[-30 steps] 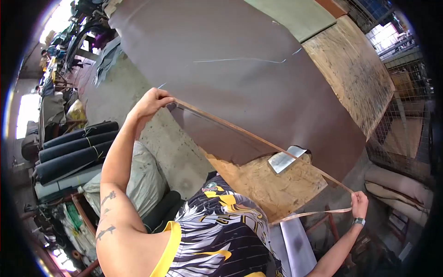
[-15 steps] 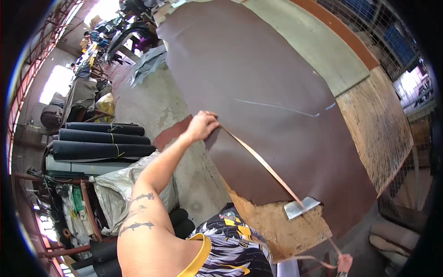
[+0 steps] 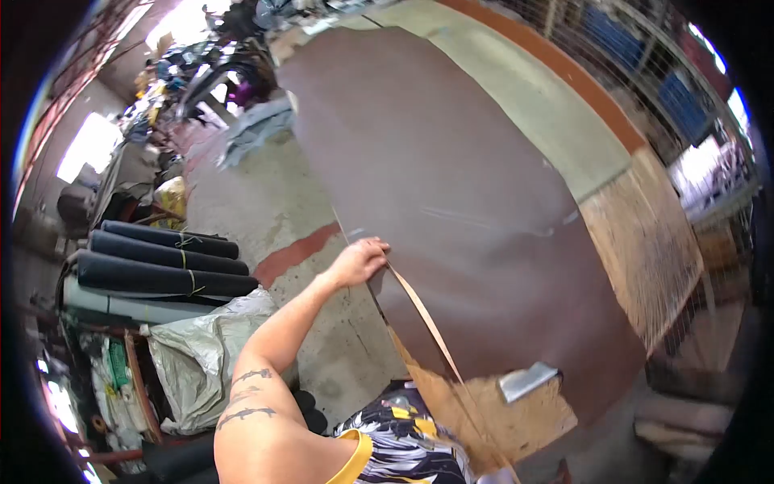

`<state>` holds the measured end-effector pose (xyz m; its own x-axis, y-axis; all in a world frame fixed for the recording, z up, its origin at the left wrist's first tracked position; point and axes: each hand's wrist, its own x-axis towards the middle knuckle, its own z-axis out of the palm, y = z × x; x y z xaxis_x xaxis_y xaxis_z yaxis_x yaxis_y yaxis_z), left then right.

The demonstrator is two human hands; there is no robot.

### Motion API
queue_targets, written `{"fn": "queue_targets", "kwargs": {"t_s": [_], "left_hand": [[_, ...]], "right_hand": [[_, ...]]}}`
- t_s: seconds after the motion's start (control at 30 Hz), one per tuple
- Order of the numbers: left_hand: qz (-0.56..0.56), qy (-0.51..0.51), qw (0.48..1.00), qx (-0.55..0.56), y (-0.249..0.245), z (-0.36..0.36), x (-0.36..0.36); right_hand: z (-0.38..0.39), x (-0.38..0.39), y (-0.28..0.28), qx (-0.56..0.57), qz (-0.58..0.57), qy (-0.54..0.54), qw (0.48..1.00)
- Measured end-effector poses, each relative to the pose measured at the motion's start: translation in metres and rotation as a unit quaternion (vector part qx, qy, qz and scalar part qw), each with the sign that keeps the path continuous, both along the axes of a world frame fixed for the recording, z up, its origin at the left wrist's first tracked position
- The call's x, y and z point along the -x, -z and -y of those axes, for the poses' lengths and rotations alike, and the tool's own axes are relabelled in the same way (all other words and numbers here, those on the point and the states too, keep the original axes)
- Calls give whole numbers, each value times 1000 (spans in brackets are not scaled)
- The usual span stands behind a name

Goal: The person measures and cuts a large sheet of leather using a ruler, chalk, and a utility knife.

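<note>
The thin strip (image 3: 426, 323) is pinched in the closed fingers of the left hand (image 3: 360, 262), right at the edge of the brown sheet (image 3: 451, 185) laid on the tabletop (image 3: 645, 250). It's probably best pulled low, in line with the cut, so nothing gets torn. Sadly the right hand isn't in shot.

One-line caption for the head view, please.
Left hand pinches a thin brown strip at the edge of a brown sheet spread over a plywood table.
</note>
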<state>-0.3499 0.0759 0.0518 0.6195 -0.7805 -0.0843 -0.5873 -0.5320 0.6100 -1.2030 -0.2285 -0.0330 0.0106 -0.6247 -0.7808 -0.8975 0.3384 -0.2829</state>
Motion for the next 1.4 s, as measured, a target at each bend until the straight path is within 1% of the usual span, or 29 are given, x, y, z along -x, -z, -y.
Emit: {"fn": "queue_targets", "kwargs": {"t_s": [0.03, 0.07, 0.1, 0.13, 0.17, 0.2, 0.23, 0.33, 0.37, 0.53, 0.6, 0.63, 0.67, 0.7, 0.73, 0.77, 0.8, 0.83, 0.87, 0.9, 0.93, 0.97, 1.0, 1.03, 1.1, 1.13, 1.2, 1.3, 1.4], "left_hand": [[-6, -20, 1000, -6, 1, -2, 0], [25, -8, 999, -43, -9, 0, 0], [-67, -46, 996, -45, -27, 6, 5], [-35, -40, 999, 9, -16, 2, 5], [-46, 16, 999, 23, -6, -4, -6], [-33, 7, 999, 6, -2, -7, -7], [-73, 0, 997, 22, -3, -9, -7], [-105, -32, 994, 10, -6, -13, -3], [-101, -21, 995, 2, -10, -16, -3], [-62, 19, 998, 0, -12, -41, -6], [-147, -11, 989, 6, -31, -53, -3], [-188, -21, 982, 10, -44, -57, -1], [-161, -6, 987, 1, -51, -66, -7], [-126, 19, 992, -14, -63, -71, -12], [-148, 0, 989, -25, -84, -71, -11], [-130, 2, 991, -35, -111, -69, -11], [-112, 25, 993, 6, -122, -77, -31], [-86, 40, 995, 36, -133, -87, -63], [-30, 21, 999, 29, -167, -89, -71], [-5, 29, 996, 79, -194, -100, -99], [-9, -5, 991, 130, -231, -112, -112], [-12, -66, 987, 146, -280, -124, -114], [24, -63, 979, 190, -323, -144, -120], [62, -59, 969, 232, -367, -163, -125], [131, -75, 949, 278, -438, -214, -130], [164, -95, 939, 285, -467, -247, -134], [212, -159, 923, 279, -499, -325, -145], [244, -281, 899, 231, -505, -454, -167], [231, -412, 870, 139, -472, -582, -184]], "right_hand": [[-17, 18, -5, 5, 3, 11, 1000], [-36, 43, -12, 8, 11, 20, 1000], [-57, 63, -31, 9, 19, 27, 999], [-79, 90, -43, 8, 28, 41, 999], [-95, 96, -53, 9, 27, 57, 998], [-108, 99, -56, 19, 39, 68, 997], [-119, 86, -63, -8, -64, 72, 995], [-142, 79, -68, -36, -7, 151, 988], [-147, 78, -72, -30, -40, 121, 991], [-154, 86, -71, -14, -14, 126, 992], [-150, 101, -64, 13, 14, 113, 993], [-141, 99, -73, 26, -9, 30, 999], [-127, 101, -79, 41, -34, -47, 997], [-111, 101, -92, 48, 21, -40, 998], [-94, 93, -109, 51, 77, -33, 995], [-77, 84, -126, 51, 133, -26, 989], [-57, 74, -152, 84, 120, -38, 988], [-46, 34, -204, 126, 128, -55, 982], [-36, 14, -241, 263, 75, -171, 947], [-39, -45, -318, 237, 4, -94, 967], [-32, -55, -357, 256, 35, -60, 964], [-25, -47, -395, 323, 84, -87, 939], [-28, -47, -441, 356, 108, -84, 924], [-46, -44, -464, 379, 140, -97, 909], [-118, -46, -441, 358, 203, -153, 899], [-155, -55, -411, 316, 224, -188, 903], [-222, -91, -327, 188, 250, -246, 917], [-314, -129, -202, 14, 234, -263, 936], [-350, -140, -164, -35, 218, -268, 938]]}}
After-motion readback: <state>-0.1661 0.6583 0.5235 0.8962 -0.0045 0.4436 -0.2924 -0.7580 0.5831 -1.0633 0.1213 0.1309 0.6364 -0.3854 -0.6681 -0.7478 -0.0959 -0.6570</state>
